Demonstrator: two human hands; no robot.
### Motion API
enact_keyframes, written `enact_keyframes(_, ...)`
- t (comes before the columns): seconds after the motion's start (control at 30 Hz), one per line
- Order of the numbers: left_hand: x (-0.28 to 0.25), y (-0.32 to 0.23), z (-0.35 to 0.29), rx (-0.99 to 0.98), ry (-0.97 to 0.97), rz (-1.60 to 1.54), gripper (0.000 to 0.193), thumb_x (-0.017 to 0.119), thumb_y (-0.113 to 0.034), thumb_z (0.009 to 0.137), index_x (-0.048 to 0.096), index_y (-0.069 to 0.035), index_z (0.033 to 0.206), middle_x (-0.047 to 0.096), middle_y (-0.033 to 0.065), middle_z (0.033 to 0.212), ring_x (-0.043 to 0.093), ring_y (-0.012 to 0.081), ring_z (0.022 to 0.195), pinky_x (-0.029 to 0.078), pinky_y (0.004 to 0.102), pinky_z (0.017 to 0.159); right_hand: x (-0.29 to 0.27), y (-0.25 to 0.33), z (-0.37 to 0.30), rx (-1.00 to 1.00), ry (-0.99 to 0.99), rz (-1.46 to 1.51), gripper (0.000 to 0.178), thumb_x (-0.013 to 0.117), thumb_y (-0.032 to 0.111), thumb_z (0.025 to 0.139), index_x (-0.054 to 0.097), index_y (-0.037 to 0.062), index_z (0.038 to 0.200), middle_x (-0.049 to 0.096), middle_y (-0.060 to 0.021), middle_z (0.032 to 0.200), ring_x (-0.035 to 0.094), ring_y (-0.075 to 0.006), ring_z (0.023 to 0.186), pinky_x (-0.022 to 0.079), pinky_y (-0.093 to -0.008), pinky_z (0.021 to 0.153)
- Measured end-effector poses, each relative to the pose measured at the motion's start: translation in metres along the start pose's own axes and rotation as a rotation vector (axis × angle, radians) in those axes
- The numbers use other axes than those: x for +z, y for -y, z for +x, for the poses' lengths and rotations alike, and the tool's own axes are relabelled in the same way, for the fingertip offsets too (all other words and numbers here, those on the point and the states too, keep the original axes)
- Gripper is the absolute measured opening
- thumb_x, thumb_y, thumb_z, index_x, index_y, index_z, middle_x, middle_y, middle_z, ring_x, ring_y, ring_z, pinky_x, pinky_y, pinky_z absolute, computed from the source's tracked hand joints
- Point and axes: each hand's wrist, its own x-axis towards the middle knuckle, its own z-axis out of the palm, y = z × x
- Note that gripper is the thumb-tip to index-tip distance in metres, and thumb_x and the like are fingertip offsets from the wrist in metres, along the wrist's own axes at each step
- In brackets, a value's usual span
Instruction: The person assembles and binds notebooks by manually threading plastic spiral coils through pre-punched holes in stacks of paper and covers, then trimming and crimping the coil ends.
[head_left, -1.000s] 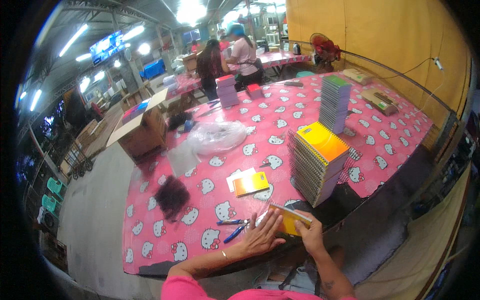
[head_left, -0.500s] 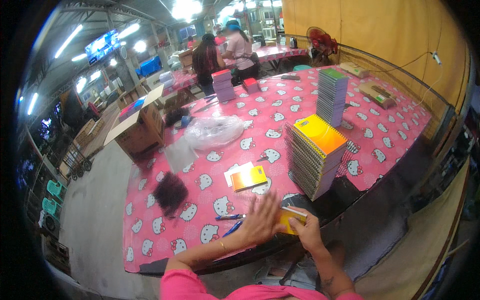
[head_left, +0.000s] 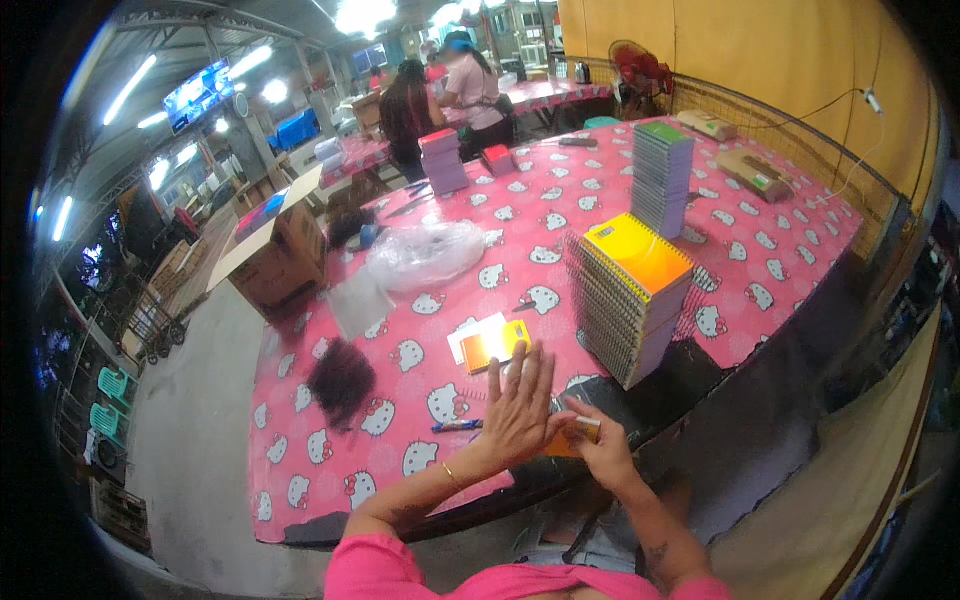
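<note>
My right hand (head_left: 605,452) grips a small yellow-orange notebook (head_left: 566,446) at the table's near edge, thumb on top. Its far side is partly hidden by my hands. My left hand (head_left: 516,408) is open, fingers stretched out, its heel beside the notebook. Just beyond the fingertips, another small yellow-orange notebook (head_left: 484,350) lies on white sheets (head_left: 470,335). By my left wrist is a blue pen (head_left: 457,426). To the right rises a tall stack of spiral notebooks (head_left: 632,300) with a yellow-orange cover on top.
A green-topped notebook stack (head_left: 662,180) and red-topped stack (head_left: 443,162) stand farther off. Left are a black tangled heap (head_left: 341,384), clear plastic bag (head_left: 430,258) and open carton (head_left: 280,262). Two people (head_left: 480,95) stand beyond the pink-covered table (head_left: 540,245).
My left hand has moved slightly forward, its fingers now pointing away from me over the table. The right hand still holds the notebook, which sits lower and is tilted differently.
</note>
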Motion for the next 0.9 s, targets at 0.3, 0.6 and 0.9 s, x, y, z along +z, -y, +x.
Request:
enact_keyframes(0.3,0.010,-0.012,-0.006,0.125,0.034,-0.039,0.090,0.046,-0.061,0.092,0.029,0.007,0.148,0.028,0.0262,0.155,0.024,0.0402,0.146,0.004,0.0592,0.117,-0.006,-0.005,0.000,0.058,0.009,0.046,0.056,0.059,-0.003,0.093,0.042,0.0002,0.146,0.059,-0.0071,0.132,0.056,-0.0116,0.114,0.046,-0.0262,0.098)
enact_keyframes(0.6,0.016,-0.027,-0.012,0.166,0.101,-0.254,0.083,0.046,-0.055,0.095,0.027,0.005,0.150,0.024,0.0239,0.158,0.023,0.0382,0.147,0.003,0.0581,0.117,-0.009,-0.026,-0.002,-0.153,-0.038,-0.026,0.065,0.063,0.001,0.090,0.038,0.0053,0.150,0.061,-0.0076,0.130,0.054,-0.0103,0.110,0.046,-0.0256,0.094)
enact_keyframes(0.9,0.027,-0.035,-0.011,0.108,0.073,-0.215,0.075,0.049,-0.049,0.096,0.033,0.001,0.149,0.034,0.0213,0.154,0.031,0.0359,0.144,0.006,0.0595,0.117,-0.016,-0.035,0.004,-0.016,-0.044,0.019,0.084,0.055,-0.012,0.083,0.022,0.0123,0.157,0.063,-0.0040,0.112,0.053,-0.0067,0.093,0.047,-0.0230,0.079)
